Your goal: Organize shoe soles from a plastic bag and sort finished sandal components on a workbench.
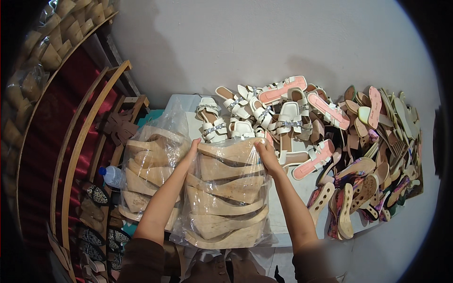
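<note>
- Left hand (191, 150) clamps the top left corner of a clear plastic bag of wedge soles (225, 193); fingers curl over the bag's upper edge.
- Right hand (267, 155) clamps the top right corner of the same bag, fingers closed on plastic and the topmost sole. Gripping both corners probably keeps the stack from sliding out of line.
- Bag stands at the near edge of the white work surface (288, 198), right in front of the person. Roughly six tan wedge soles are stacked flat inside it.
- A second bag of wedges (148, 170) touches its left side and leans at the surface's left edge. About six soles; the plastic blurs the count.
- White strappy sandals (255, 115) are heaped along the far edge, about ten, with three or four pink-lined ones among them.
- Loose insoles and soles (373, 155) fill the right edge, piled too densely to count.
- One plastic bottle with blue cap (111, 176) sits left of the surface, beside curved wooden rails (80, 141).
</note>
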`<state>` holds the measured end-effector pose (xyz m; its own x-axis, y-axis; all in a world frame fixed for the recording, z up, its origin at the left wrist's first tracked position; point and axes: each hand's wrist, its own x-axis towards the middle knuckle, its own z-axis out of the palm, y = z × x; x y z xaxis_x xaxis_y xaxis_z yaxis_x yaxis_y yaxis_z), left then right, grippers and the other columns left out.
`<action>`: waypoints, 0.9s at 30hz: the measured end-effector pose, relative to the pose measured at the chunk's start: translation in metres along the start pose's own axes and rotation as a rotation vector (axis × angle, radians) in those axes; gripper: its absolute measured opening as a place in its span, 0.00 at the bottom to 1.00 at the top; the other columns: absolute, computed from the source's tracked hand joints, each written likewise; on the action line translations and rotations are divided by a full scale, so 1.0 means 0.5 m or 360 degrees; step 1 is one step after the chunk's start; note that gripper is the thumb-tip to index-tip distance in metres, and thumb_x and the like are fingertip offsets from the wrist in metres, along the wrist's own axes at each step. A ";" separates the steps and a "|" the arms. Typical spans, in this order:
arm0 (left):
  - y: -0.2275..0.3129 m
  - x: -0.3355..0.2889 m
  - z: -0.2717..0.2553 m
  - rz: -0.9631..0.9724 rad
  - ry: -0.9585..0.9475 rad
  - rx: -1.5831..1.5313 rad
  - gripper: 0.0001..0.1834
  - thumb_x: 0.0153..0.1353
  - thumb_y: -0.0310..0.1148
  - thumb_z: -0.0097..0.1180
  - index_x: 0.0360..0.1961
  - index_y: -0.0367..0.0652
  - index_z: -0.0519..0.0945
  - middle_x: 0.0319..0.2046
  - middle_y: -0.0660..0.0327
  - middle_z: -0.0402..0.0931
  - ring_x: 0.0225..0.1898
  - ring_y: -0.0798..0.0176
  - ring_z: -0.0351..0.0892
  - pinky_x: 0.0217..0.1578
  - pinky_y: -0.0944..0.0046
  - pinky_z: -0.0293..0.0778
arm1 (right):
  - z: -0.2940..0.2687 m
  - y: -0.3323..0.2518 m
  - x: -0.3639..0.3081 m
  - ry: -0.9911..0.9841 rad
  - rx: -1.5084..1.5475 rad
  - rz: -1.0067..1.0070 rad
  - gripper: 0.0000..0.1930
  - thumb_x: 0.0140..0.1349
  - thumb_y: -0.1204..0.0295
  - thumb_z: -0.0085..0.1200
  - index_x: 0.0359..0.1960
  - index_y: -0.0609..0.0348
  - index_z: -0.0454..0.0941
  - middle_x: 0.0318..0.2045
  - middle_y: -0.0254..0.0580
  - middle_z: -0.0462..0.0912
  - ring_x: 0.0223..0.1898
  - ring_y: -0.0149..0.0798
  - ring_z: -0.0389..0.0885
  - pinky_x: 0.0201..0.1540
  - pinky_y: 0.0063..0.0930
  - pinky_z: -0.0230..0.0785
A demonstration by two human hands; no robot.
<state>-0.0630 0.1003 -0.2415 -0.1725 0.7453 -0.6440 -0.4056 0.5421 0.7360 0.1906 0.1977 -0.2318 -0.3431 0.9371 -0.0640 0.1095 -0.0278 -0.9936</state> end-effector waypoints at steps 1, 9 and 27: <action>0.002 0.001 -0.002 0.0002 0.0007 -0.0004 0.48 0.44 0.68 0.41 0.55 0.37 0.65 0.50 0.48 0.68 0.51 0.50 0.68 0.52 0.50 0.61 | -0.002 0.004 0.002 -0.0008 0.0002 0.0000 0.19 0.56 0.60 0.48 0.38 0.67 0.72 0.29 0.41 0.76 0.31 0.32 0.71 0.37 0.25 0.64; 0.006 0.006 -0.006 0.0250 0.0551 0.0793 0.39 0.59 0.55 0.27 0.53 0.25 0.64 0.55 0.38 0.60 0.59 0.49 0.59 0.56 0.58 0.55 | -0.008 -0.008 0.004 -0.0214 -0.0376 0.0118 0.33 0.53 0.48 0.48 0.54 0.61 0.62 0.53 0.65 0.57 0.54 0.55 0.58 0.56 0.39 0.54; 0.069 -0.151 0.076 0.0713 0.0981 0.2741 0.16 0.56 0.37 0.43 0.28 0.38 0.80 0.27 0.49 0.78 0.31 0.49 0.79 0.30 0.55 0.75 | 0.024 -0.042 -0.018 -0.0100 -0.0698 0.0285 0.44 0.47 0.42 0.48 0.60 0.61 0.55 0.57 0.70 0.54 0.59 0.62 0.55 0.59 0.39 0.51</action>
<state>-0.0297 0.0776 -0.1596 -0.4101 0.9102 -0.0573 0.9120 0.4092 -0.0266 0.1802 0.1857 -0.2113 -0.3374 0.9077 -0.2494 0.5509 -0.0244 -0.8342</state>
